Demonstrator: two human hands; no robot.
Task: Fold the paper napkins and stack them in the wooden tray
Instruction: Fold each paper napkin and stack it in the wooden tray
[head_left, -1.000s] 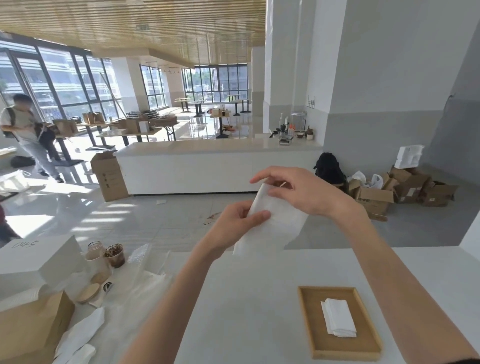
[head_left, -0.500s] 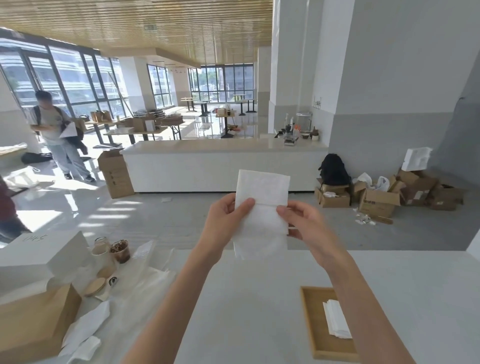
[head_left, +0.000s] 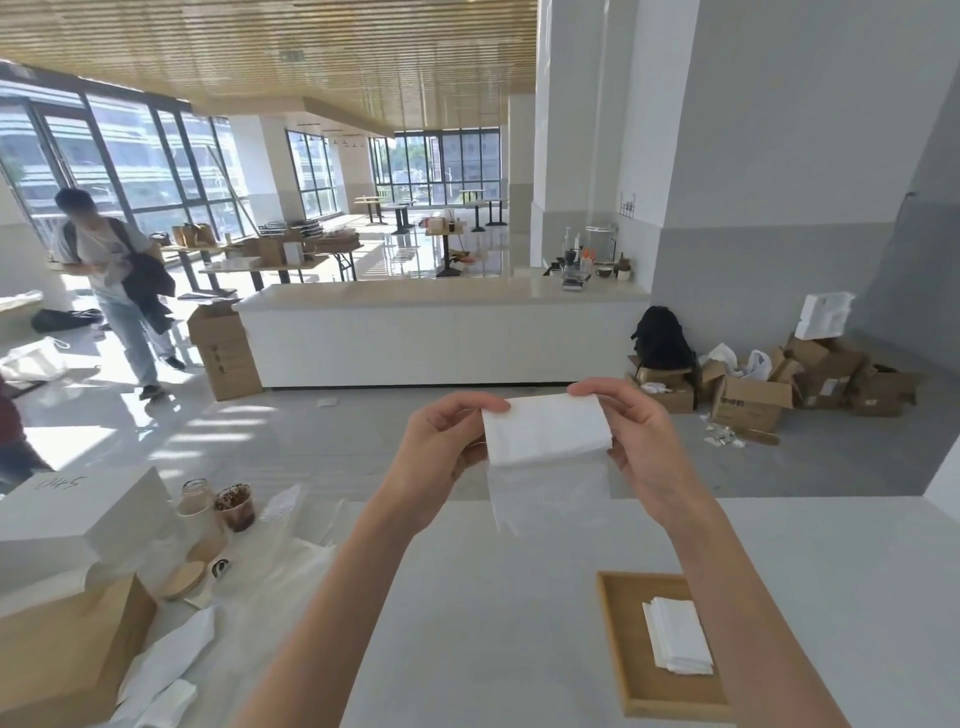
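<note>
Step in hand: I'm mid-fold, I'd say. The thin white paper napkin (head_left: 548, 441) is up in the air between both hands, above the far edge of the white table (head_left: 493, 623) and well up and away from the shallow rectangular wooden tray (head_left: 615, 639).
Left hand: my left hand (head_left: 441, 441) is pinched onto the napkin's left edge, thumb on top at the upper corner, fingers behind.
Right hand: my right hand (head_left: 636, 434) is clamped on the right edge the same way, thumb over the top corner.
Napkin now: the upper flap is doubled over toward me, and a thinner single layer hangs below the fold line, loose and a little see-through.
Tray: it sits on the table below and to the right of the held napkin, with a small stack of folded white napkins (head_left: 678, 642) lying in its right half, the left half bare wood.
Supply: beyond the tray's left, loose white napkins (head_left: 166, 670) lie by a brown cardboard box (head_left: 67, 654).
Next move: I judge the hanging layer needs bringing up to meet the folded part, edges lined up, crease pressed.
After that: lower it down and right onto the stack in the tray, squared with the ones beneath.
Watch for: paper this soft may slip askew if either pinch loosens.
</note>
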